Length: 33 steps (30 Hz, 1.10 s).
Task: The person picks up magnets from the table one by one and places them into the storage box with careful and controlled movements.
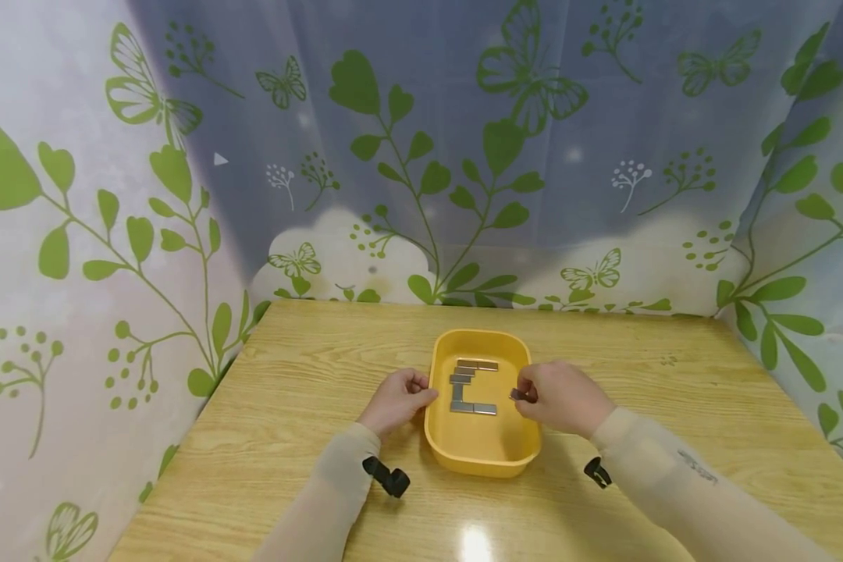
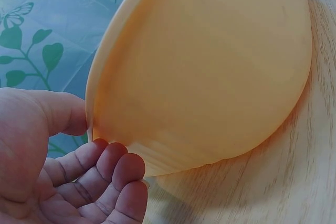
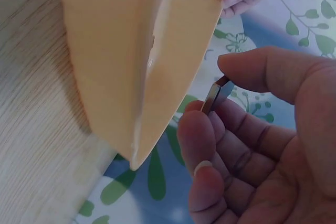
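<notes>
A yellow plastic tub (image 1: 481,467) stands on the table. On its floor lie several flat, grey metal bars (image 1: 463,407), arranged in a shape like a C, some end to end and some stepped. My left hand (image 1: 396,403) grips the tub's left rim, thumb at the edge and curled fingers against the outer wall in the left wrist view. Over the right rim, my right hand (image 1: 567,396) pinches one small, shiny metal bar (image 3: 212,97) between thumb and fingertips. In the right wrist view that bar is tilted and apart from the tub's wall.
The wooden table (image 1: 309,351) runs back to a curtain (image 1: 421,195) printed with green leaves and butterflies. Similar cloth hangs on both sides. A black strap (image 1: 386,476) is on the left wrist, another black strap (image 1: 597,472) on the right.
</notes>
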{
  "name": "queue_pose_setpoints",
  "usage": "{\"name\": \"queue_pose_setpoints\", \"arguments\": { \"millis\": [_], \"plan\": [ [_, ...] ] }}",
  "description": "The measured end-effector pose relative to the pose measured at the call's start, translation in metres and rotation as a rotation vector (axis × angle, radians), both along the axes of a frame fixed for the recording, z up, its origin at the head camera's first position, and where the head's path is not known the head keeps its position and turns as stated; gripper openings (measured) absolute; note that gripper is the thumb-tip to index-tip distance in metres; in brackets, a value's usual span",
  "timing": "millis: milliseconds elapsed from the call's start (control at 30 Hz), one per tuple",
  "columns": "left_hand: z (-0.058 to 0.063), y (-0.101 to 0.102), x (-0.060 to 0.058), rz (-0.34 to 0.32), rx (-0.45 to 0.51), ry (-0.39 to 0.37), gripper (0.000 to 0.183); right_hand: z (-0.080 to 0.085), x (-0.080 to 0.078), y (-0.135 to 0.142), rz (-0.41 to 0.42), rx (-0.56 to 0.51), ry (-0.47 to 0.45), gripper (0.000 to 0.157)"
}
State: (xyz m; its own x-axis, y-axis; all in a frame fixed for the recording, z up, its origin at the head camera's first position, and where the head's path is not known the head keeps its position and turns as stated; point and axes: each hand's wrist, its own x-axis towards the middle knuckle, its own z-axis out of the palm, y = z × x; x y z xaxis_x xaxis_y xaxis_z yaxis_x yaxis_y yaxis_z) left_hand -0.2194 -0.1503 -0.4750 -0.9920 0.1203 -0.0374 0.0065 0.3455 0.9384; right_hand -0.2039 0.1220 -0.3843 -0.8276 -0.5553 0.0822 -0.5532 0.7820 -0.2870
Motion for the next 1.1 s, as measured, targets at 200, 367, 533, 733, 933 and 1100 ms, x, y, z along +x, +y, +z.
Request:
{"name": "queue_pose_setpoints", "arguments": {
  "millis": [200, 367, 533, 733, 933, 1100],
  "plan": [
    [0.001, 0.000, 0.000, 0.000, -0.005, -0.004, 0.017, -0.001, -0.001, -0.014, 0.029, 0.047, -0.007, 0.013],
    [0.001, 0.001, 0.001, -0.001, -0.009, -0.008, 0.017, 0.001, -0.001, -0.027, 0.045, 0.066, -0.020, 0.014],
    [0.000, 0.000, 0.001, 0.001, -0.009, -0.002, 0.017, 0.000, -0.005, -0.042, 0.037, 0.104, -0.058, 0.019],
    [-0.002, 0.000, 0.000, -0.005, 0.002, 0.005, 0.018, -0.006, -0.011, -0.056, 0.056, 0.144, -0.093, 0.021],
    [-0.004, -0.001, -0.001, -0.009, 0.015, -0.001, 0.017, -0.013, -0.019, -0.071, 0.097, 0.233, -0.122, 0.026],
    [-0.002, 0.000, 0.000, -0.009, 0.010, -0.005, 0.017, -0.021, -0.025, -0.084, 0.144, 0.280, -0.153, 0.025]
  ]
}}
